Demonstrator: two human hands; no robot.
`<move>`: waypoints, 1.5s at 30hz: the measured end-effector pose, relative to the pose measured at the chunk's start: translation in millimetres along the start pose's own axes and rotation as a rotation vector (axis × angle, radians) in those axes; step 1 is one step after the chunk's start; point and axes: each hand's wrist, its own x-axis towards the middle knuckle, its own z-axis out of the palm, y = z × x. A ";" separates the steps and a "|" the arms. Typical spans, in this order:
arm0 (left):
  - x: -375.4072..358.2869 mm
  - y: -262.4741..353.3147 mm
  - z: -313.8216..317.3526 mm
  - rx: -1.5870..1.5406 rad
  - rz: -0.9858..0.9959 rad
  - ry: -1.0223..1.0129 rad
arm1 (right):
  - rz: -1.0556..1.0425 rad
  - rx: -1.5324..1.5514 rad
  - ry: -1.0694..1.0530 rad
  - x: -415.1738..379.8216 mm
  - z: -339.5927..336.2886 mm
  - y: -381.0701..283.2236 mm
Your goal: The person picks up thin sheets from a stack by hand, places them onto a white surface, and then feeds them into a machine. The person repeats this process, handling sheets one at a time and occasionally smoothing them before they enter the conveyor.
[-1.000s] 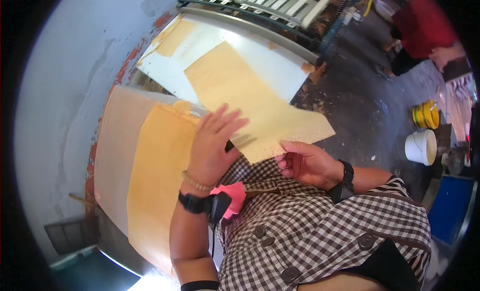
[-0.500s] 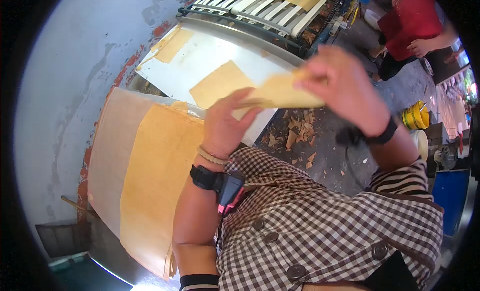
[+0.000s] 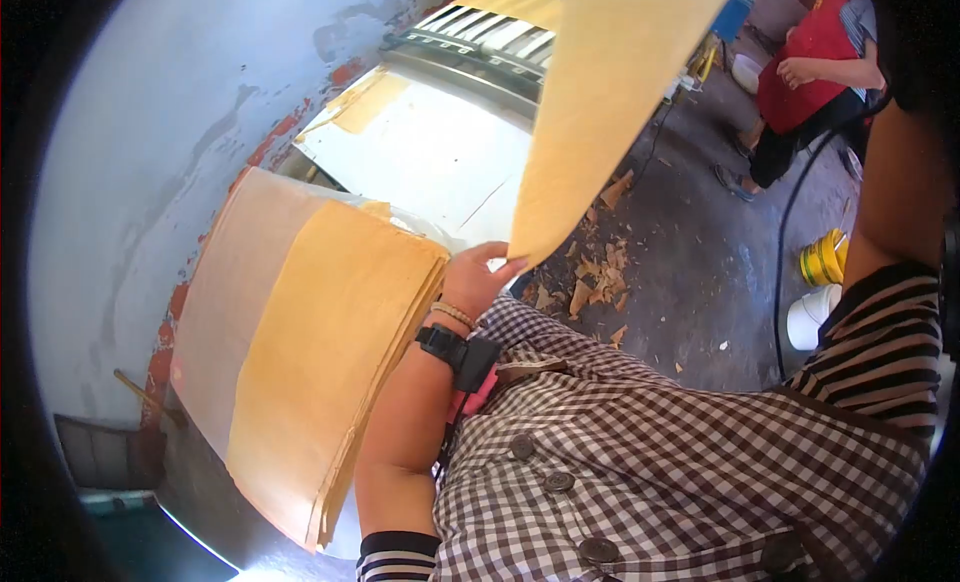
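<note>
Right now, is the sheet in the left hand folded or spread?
Spread where visible: the sheet runs from the left hand up out of frame, no fold showing. Cannot tell for its upper end.

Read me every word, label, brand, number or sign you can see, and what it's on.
No text can be read.
Yellow bucket: darker markings, too small to read.
Black wrist device: no legible lettering.
Held veneer sheet and stacked sheets: no writing visible.

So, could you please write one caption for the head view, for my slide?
The left hand pinches the lower end of a tan sheet beside a stack of sheets.
</note>
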 end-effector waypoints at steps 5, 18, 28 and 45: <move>-73.5 67.6 -48.5 0.109 -0.039 0.111 | 0.069 0.019 0.180 9.5 -39.4 21.5; -369.5 253.5 -261.6 0.800 -0.653 0.838 | -0.098 1.244 -0.901 7.9 258.5 56.7; -361.9 134.4 -320.1 1.444 -0.958 0.564 | -0.031 0.723 -0.811 -130.9 521.9 -131.6; -282.9 38.4 -148.6 1.170 -0.806 0.571 | 0.165 0.917 -0.630 -158.3 519.4 -137.3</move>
